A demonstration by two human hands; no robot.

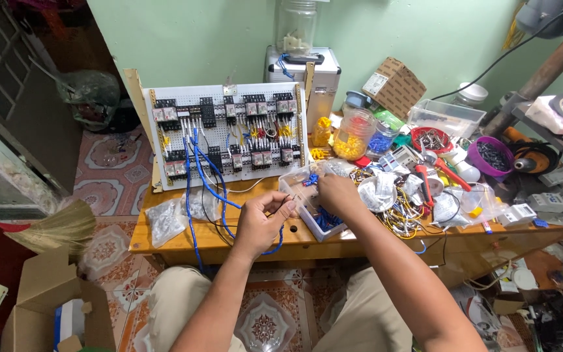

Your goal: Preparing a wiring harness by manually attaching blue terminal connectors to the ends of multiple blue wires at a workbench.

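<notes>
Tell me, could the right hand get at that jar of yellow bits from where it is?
Probably yes. The right hand is over the small tray, and the jar stands open-topped just beyond, with only low clutter between.

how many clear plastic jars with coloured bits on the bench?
2: jar of yellow pieces right of the white pegboard panel; jar of blue pieces beside it. Clutter may hide more.
</notes>
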